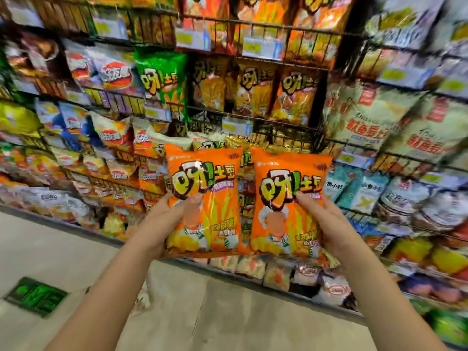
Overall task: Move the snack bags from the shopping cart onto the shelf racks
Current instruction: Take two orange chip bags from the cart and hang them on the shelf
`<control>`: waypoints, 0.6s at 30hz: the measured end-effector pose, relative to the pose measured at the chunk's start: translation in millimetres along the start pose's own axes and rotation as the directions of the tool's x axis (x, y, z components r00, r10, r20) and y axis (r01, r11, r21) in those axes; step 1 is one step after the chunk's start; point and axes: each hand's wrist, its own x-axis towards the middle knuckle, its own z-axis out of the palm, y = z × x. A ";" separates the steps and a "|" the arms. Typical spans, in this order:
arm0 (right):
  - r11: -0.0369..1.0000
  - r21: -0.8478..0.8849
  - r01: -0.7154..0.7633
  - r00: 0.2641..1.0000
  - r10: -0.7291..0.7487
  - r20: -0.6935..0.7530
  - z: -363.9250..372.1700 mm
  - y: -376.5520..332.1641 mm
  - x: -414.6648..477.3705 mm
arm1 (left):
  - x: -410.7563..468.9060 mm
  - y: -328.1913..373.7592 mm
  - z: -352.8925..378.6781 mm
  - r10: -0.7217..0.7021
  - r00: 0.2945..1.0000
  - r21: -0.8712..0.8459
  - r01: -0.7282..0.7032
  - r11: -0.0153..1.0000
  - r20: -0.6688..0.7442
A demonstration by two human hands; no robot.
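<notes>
Count: two snack bags in hand, a left bag [207,188] and a right bag [288,198]. Same product on both: glossy bright orange pillow packs with a crimped top seam. Big yellow-green outlined characters run across the upper half, with a purple flavour strip under them. Pale yellow fry sticks are printed down the middle and a cartoon figure sits low on the front.

The left bag is in the person's left hand [174,219], gripped at its lower left edge, thumb on the front, fingers hidden behind the pack. The right bag is in the right hand [321,224], gripped at its lower right edge, thumb on the print, fingers behind. The bags are upright and side by side with a narrow gap between them. They are held up in the air in front of the shelf racks [266,25], not resting on any rack. Two bare forearms [109,287] reach up from the bottom of the view.

Behind them, a wire rack [283,124] at mid height holds three orange bags [253,84] of the same brand standing in a row. One green bag [162,79] of that brand stands just left of them. Yellow-and-blue price tags [236,127] clip to the rails; too blurred to count. The racks left and right are packed with other snack packs, also too blurred to count. A pale floor [63,249] shows lower left, with one green floor sticker [35,296] on it.
</notes>
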 end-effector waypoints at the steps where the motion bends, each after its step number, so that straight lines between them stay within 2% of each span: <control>1: 1.000 -0.014 0.007 1.000 -0.007 -0.020 -2.4 -3.7 3.1 | 11.1 4.3 0.5 -0.010 1.000 0.000 0.010 1.000 0.012; 5: 1.000 -0.018 0.015 0.997 -0.016 -0.073 -13.1 -17.6 20.3 | 46.4 21.9 10.8 0.030 0.994 -0.020 -0.028 0.999 0.102; 8: 0.999 0.014 0.039 0.996 -0.038 -0.085 -16.3 -23.0 44.8 | 62.4 34.6 22.8 0.046 0.992 -0.002 -0.046 0.999 0.116; 11: 0.995 0.033 0.097 0.995 -0.096 -0.030 -14.3 -27.6 67.6 | 86.5 45.3 30.9 0.045 0.994 0.067 -0.052 0.996 0.099; 16: 0.990 0.057 0.126 0.990 -0.122 -0.069 -11.4 -43.6 109.6 | 131.9 75.6 45.5 0.132 0.982 0.074 -0.142 0.987 0.132; 18: 0.987 0.063 0.150 0.987 -0.146 -0.071 -10.5 -55.8 127.0 | 147.1 89.4 50.5 0.129 0.986 0.097 -0.139 0.985 0.103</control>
